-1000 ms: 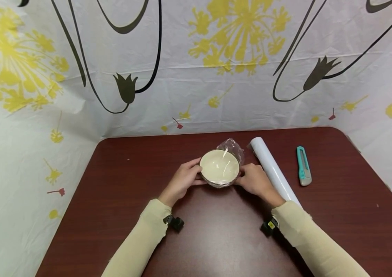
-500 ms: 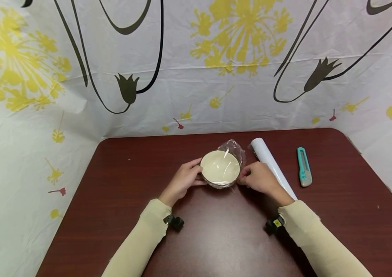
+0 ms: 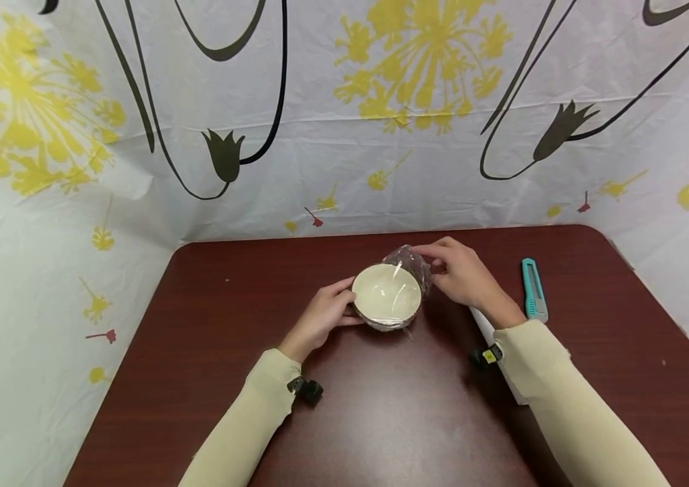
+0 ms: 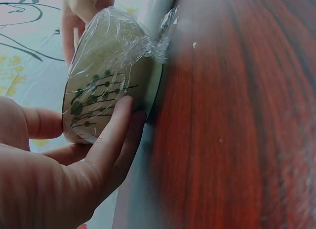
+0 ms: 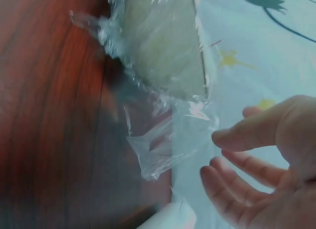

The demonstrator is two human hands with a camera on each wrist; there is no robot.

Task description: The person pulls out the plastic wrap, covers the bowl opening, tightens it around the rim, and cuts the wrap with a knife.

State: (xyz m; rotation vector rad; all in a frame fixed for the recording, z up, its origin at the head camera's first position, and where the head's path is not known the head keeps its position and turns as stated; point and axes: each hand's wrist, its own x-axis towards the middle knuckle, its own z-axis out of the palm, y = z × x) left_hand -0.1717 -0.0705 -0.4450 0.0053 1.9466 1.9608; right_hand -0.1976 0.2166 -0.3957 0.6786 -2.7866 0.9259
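A cream bowl (image 3: 387, 294) stands on the table, clear cling film (image 5: 163, 145) stretched over its mouth and bunched on its sides. Dark green plant sprigs decorate the bowl's outside in the left wrist view. My left hand (image 3: 320, 314) grips the bowl's left side, thumb at the rim and fingers along the wall. At the back right, a loose flap of film sticks out from the bowl. My right hand (image 3: 462, 274) is beside that flap, fingers spread and loosely bent. In the right wrist view, its fingertips are close to the film; contact is unclear.
A white roll (image 3: 483, 325) lies partly hidden under my right forearm. Right of it rests a teal and grey box cutter (image 3: 534, 291). The dark red table (image 3: 247, 379) ends at a white patterned sheet (image 3: 320, 162) behind.
My right hand has left the bowl's lower right side and moved up and back to the film flap, its fingers spreading. My left hand and the bowl have barely moved.
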